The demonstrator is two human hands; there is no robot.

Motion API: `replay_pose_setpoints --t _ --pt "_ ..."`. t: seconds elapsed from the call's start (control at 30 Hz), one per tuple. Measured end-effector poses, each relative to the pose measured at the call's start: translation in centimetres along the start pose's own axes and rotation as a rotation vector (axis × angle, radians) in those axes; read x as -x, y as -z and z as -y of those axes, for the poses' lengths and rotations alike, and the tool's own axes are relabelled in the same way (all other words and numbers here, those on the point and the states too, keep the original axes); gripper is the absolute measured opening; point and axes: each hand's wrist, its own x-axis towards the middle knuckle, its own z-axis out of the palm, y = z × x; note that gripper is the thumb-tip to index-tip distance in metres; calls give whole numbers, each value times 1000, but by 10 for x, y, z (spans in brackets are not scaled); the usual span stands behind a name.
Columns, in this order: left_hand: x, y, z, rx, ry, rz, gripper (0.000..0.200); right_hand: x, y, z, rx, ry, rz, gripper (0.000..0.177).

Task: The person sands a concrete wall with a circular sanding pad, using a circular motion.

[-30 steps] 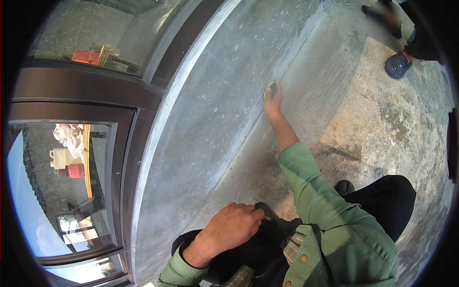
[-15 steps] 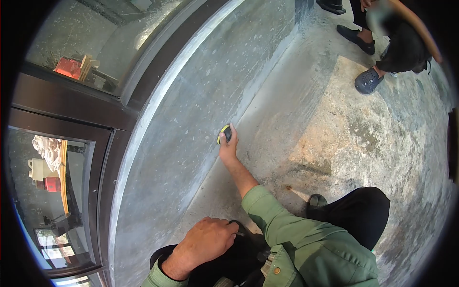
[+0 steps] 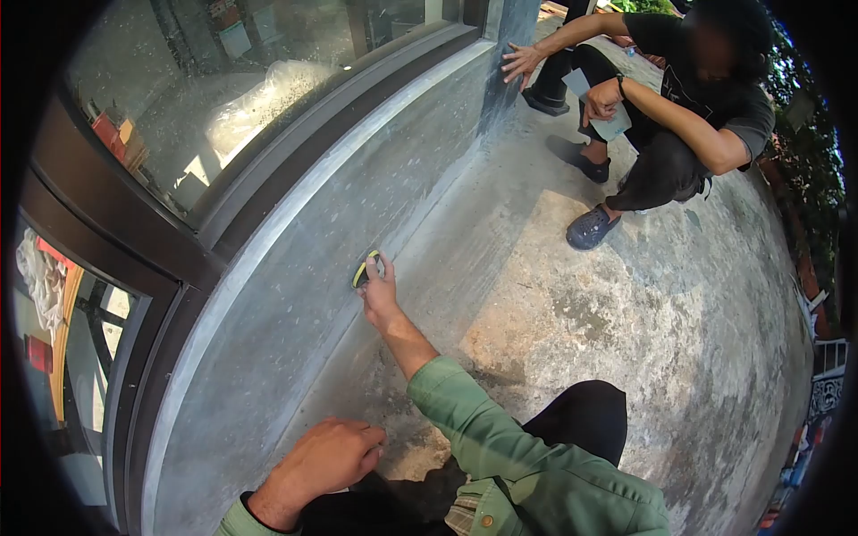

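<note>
R hand (image 3: 382, 293) pinches a blk/yellow pad (image 3: 365, 269) against the low grey wall (image 3: 295, 259), nr its base; any print too small to read. L hand (image 3: 326, 456), fingers curled, is over a dk trouser leg (image 3: 380, 514), can't tell if fully closed. Co-worker (image 3: 693, 76) squats beyond, w/ a pale flat sheet (image 3: 614, 127).

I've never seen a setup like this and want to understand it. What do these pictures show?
There is no robot here: one camera on a person's head looks down and forward for every picture. The right hand holds a black-and-yellow pad at the grey wall. The left hand holds nothing that I can see. On the concrete floor, a co-worker crouches, one hand at the wall's far end, the other holding a flat, pale piece.
</note>
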Motion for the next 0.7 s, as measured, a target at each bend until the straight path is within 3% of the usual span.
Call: replay_pose_setpoints --t 0.1,0.17,0.2,0.27,0.3,0.4,0.5,0.57,0.7 --pt "-2 -2 11 5 -50 -108 16 -42 -14 90 171 87 65 61" --pt "-5 1 13 4 -81 -178 17 -85 -21 125 400 327 17 59" --pt "-7 6 11 39 -32 -196 17 -104 -25 144 407 337 17 59" --pt "-7 11 12 83 16 -210 17 -123 -21 174 763 613 63 56" --pt "-8 12 13 108 52 -243 16 -115 -16 185 772 615 60 56" --pt "-10 17 10 178 91 -297 15 -73 -20 228 753 490 332 59" --pt "-10 12 11 212 105 -281 15 -42 -16 230 607 411 235 61" --pt "-9 8 13 197 89 -262 16 -68 0 218 735 454 237 61" --pt "-1 21 20 247 46 -258 17 -16 -9 207 682 321 352 60"
